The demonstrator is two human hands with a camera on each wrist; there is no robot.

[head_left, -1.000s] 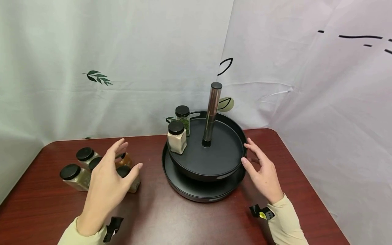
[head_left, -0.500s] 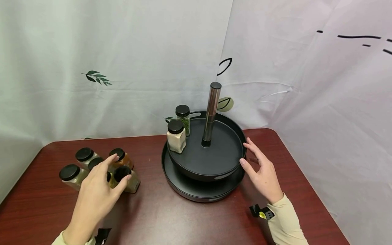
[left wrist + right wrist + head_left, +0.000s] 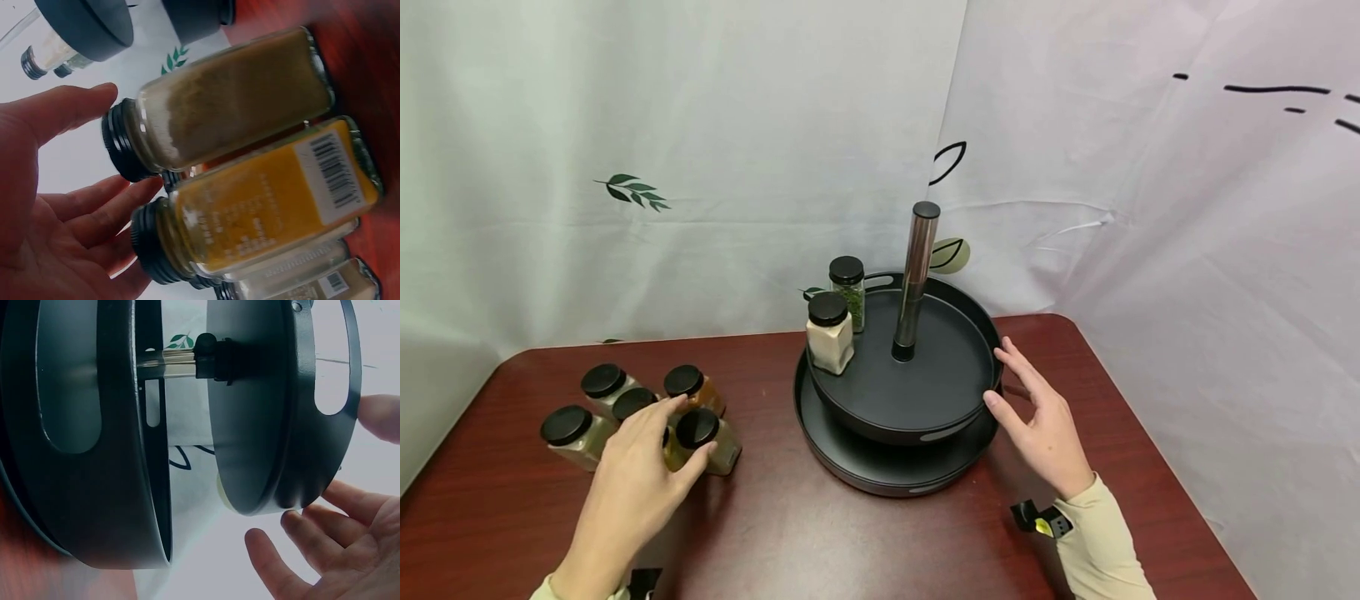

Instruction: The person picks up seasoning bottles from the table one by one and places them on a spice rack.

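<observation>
My left hand (image 3: 634, 475) is over a cluster of spice jars on the table. Its thumb and fingers stand on either side of the black lid of a jar of grey-brown powder (image 3: 237, 94); whether they press on it I cannot tell. Beside that jar is one of yellow powder (image 3: 269, 206). My right hand (image 3: 1045, 425) touches the outer rim of the upper tray (image 3: 955, 375) of a two-tier black tray stand with thumb and fingertips. On that tray's left side stand a jar of cream powder (image 3: 831, 343) and a jar of green herbs (image 3: 852, 304).
A metal post (image 3: 916, 279) rises from the upper tray. The lower tray (image 3: 887, 479) rests on the red-brown table (image 3: 820, 550). An orange spice jar (image 3: 706, 398) and a pale jar (image 3: 583, 446) stand around my left hand. A white curtain (image 3: 737, 167) hangs behind.
My left hand has come down and left, lowering onto the jars; over the last half second it has barely moved. My right hand keeps its place at the tray rim.
</observation>
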